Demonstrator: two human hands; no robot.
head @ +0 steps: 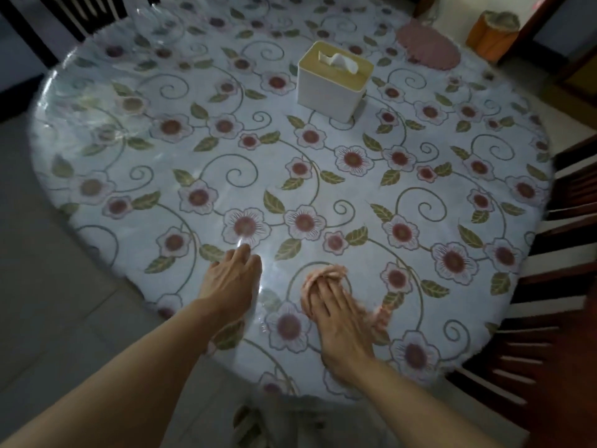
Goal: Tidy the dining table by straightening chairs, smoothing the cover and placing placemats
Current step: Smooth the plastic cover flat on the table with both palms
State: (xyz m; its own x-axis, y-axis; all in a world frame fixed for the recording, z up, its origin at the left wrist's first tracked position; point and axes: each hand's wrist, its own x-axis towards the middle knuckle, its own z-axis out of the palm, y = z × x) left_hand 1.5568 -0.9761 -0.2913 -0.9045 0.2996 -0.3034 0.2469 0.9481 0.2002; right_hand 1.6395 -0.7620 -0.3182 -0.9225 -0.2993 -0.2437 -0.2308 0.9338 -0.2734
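A round dining table [97, 101] fills most of the view, spread with a glossy floral cover [323, 189] printed with pink flowers, green leaves and curling vines; the cover lies flat over the near half and shows wrinkles and glare toward the far left edge. Dark wooden chairs stand around it: one slatted chair [555, 286] close against the right rim, and another chair back [80, 11] at the far left corner. Both bare forearms reach in from the bottom of the frame, over the near edge of the table. The left hand [231, 276] lies palm down on the cover, fingers straight and held close together, their tips touching the surface just below a pink flower, holding nothing. The right hand [339, 315] also lies palm down, to the right of the left and near it, with fingers extended and pressing flat on a crumpled pinkish cloth [326, 274] that bunches out ahead of the fingertips and beside the wrist. Past the middle of the table stands a white tissue box [332, 80] with a tan lid and a tissue poking up. A round pink placemat [426, 48] lies at the far right rim, well apart from the hands. An orange bin [492, 33] sits on the floor beyond.
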